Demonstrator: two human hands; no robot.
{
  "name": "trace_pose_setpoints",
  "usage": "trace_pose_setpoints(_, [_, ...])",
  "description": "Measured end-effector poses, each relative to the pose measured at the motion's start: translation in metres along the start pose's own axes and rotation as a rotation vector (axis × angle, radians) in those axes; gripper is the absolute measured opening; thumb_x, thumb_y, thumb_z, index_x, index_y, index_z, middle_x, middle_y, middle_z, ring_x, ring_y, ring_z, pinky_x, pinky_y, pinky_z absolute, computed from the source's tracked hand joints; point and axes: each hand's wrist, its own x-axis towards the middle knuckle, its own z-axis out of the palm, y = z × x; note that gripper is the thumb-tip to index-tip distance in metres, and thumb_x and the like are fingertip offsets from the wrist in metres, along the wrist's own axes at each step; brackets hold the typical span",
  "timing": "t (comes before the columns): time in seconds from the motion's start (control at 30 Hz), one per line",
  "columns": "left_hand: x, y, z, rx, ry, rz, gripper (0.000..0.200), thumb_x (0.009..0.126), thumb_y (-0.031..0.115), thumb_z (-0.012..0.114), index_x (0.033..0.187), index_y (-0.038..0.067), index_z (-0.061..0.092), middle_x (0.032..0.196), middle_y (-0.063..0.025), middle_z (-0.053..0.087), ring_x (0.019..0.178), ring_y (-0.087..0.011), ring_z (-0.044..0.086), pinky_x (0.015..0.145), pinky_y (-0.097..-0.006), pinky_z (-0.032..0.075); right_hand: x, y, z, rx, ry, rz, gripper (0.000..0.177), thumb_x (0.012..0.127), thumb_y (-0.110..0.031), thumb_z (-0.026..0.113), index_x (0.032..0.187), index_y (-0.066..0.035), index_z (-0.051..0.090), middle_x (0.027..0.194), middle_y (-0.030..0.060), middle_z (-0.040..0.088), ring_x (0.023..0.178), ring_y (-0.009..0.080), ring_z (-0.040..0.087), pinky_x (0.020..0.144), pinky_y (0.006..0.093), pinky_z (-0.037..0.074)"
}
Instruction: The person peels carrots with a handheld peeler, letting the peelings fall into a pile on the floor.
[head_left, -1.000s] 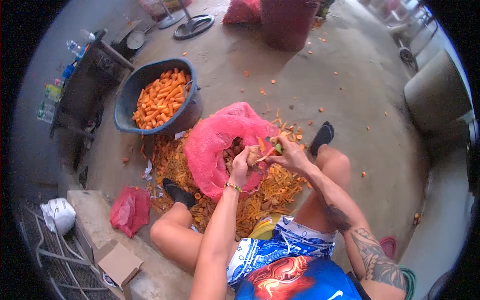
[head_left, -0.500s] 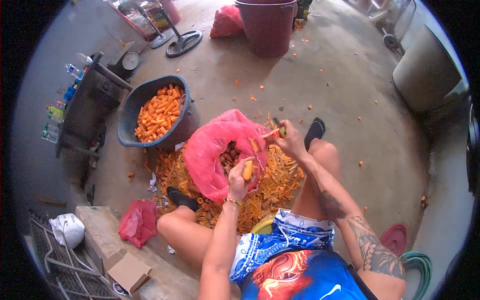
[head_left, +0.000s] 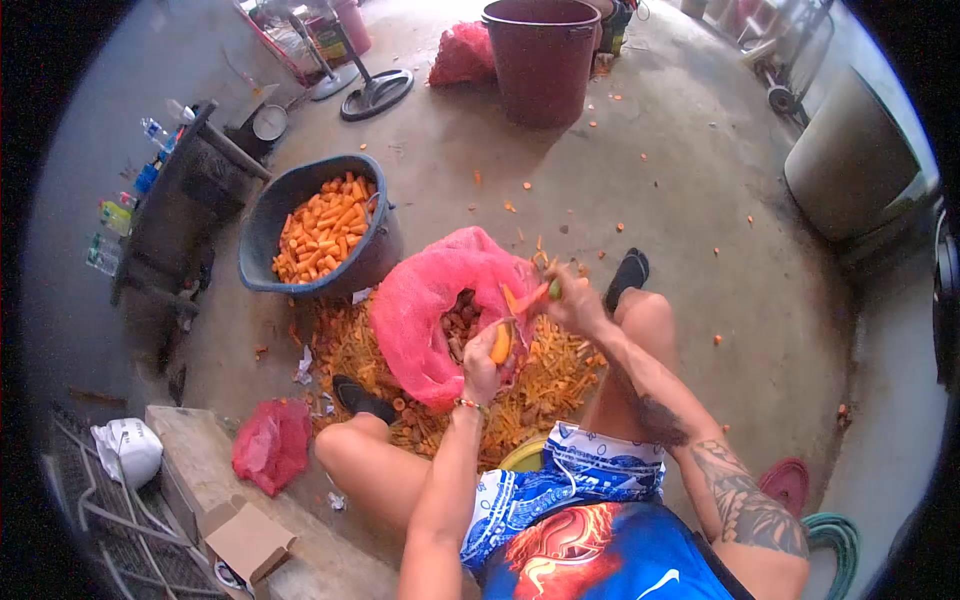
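Observation:
My left hand [head_left: 481, 368] is closed around an orange carrot [head_left: 502, 343], over the right rim of a pink mesh sack [head_left: 412, 330]. Dark reddish-brown pieces [head_left: 462, 318] show inside the sack's opening. To the right, my right hand [head_left: 574, 300] grips a tool with a green part [head_left: 554, 289]; its blade is blurred, and an orange strip lies near it. Orange peelings [head_left: 545, 385] cover the floor around the sack. Peeled carrot pieces [head_left: 322, 228] fill a dark tub [head_left: 262, 272] at the upper left.
A dark red bin [head_left: 540, 75] stands ahead, beside another red mesh sack [head_left: 463, 55]. At the left are a low shelf with bottles, a crumpled red mesh bag [head_left: 272, 446] and a cardboard box [head_left: 250, 541]. A large grey container [head_left: 850, 160] is at the right.
My right hand has moved slightly down and left with the tool, toward the carrot. The carrot is tilted a little differently in my left hand. The view has shifted slightly.

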Motion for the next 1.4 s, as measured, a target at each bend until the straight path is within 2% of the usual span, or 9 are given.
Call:
trace_pose_setpoints(0.17, [0.01,-0.007,-0.003,-0.075,0.019,0.052,0.045,0.108,0.036,0.044,0.127,0.0,0.063,0.087,-0.0022,0.063,0.069,-0.0116,0.057,0.062,-0.0286,0.047,-0.016,-0.007,0.008,0.004,-0.163,-0.403,0.041,0.083,-0.016,0.081,0.113,-0.004,0.057,0.089,0.0191,0.071,0.081,0.0311,0.073,0.068,0.0374,0.056])
trace_pose_setpoints(0.33, [0.008,-0.012,-0.003,-0.137,0.01,-0.021,0.046,0.108,0.039,0.047,0.125,0.0,0.065,0.084,-0.001,0.064,0.066,-0.0079,0.054,0.059,-0.0252,0.044,0.014,-0.004,-0.013,0.131,0.082,0.172,0.044,0.08,-0.018,0.085,0.114,-0.006,0.061,0.089,0.0133,0.072,0.082,0.0272,0.072,0.076,0.0411,0.055])
trace_pose_setpoints(0.43, [0.005,0.003,0.011,-0.117,0.066,-0.026,0.045,0.108,0.038,0.047,0.124,-0.001,0.065,0.081,-0.001,0.063,0.064,-0.0078,0.053,0.058,-0.0253,0.043,-0.013,-0.009,0.009,0.027,-0.137,-0.306,0.04,0.084,-0.017,0.082,0.114,-0.004,0.06,0.09,0.0169,0.071,0.081,0.0279,0.072,0.072,0.04,0.055])
trace_pose_setpoints(0.6, [0.005,0.001,0.002,-0.17,-0.034,-0.025,0.046,0.108,0.038,0.047,0.129,0.0,0.062,0.084,-0.0011,0.063,0.067,-0.0081,0.055,0.059,-0.0249,0.045,0.012,-0.008,-0.015,0.161,0.106,0.164,0.046,0.079,-0.027,0.084,0.115,-0.01,0.061,0.084,0.0182,0.071,0.081,0.0356,0.073,0.07,0.0481,0.055])
trace_pose_setpoints(0.7, [0.009,-0.003,0.006,-0.201,0.111,-0.042,0.041,0.108,0.033,0.046,0.125,0.001,0.065,0.082,-0.0008,0.061,0.066,-0.0076,0.054,0.057,-0.0257,0.044,-0.012,-0.003,0.009,0.061,-0.101,-0.289,0.047,0.079,-0.026,0.085,0.115,-0.007,0.061,0.082,0.0188,0.071,0.077,0.0366,0.072,0.064,0.0456,0.055])
trace_pose_setpoints(0.87, [0.01,-0.011,-0.003,-0.113,0.033,-0.028,0.041,0.107,0.034,0.048,0.124,0.0,0.065,0.079,-0.0005,0.059,0.06,-0.0073,0.051,0.053,-0.0262,0.043,0.01,0.002,-0.002,0.021,0.081,0.14,0.047,0.078,-0.022,0.087,0.114,-0.008,0.061,0.093,0.0172,0.071,0.085,0.0322,0.073,0.075,0.0407,0.056])
trace_pose_setpoints(1.0, [0.009,-0.003,0.013,-0.157,0.1,-0.029,0.04,0.107,0.033,0.048,0.121,0.0,0.065,0.077,-0.0005,0.057,0.06,-0.0077,0.05,0.053,-0.0259,0.042,-0.02,-0.01,0.008,0.025,-0.222,-0.272,0.045,0.082,-0.021,0.08,0.12,-0.011,0.059,0.095,0.0198,0.071,0.09,0.0371,0.072,0.074,0.0477,0.056])
trace_pose_setpoints(1.2, [0.017,-0.021,-0.017,-0.173,0.003,-0.018,0.041,0.108,0.031,0.044,0.124,-0.001,0.064,0.095,-0.0054,0.068,0.075,-0.0121,0.064,0.065,-0.0256,0.052,0.008,-0.016,-0.008,0.031,0.168,-0.207,0.041,0.079,-0.02,0.083,0.111,-0.007,0.061,0.088,0.0184,0.071,0.085,0.0374,0.072,0.072,0.0423,0.056])
trace_pose_setpoints(1.4, [0.017,-0.023,-0.016,0.02,-0.002,0.048,0.041,0.109,0.033,0.043,0.122,0.001,0.065,0.089,-0.0049,0.068,0.071,-0.0109,0.063,0.06,-0.0261,0.05,0.0,-0.003,0.002,-0.039,-0.038,-0.063,0.046,0.082,-0.029,0.083,0.115,-0.008,0.06,0.09,0.0191,0.071,0.085,0.0386,0.072,0.07,0.0464,0.055])
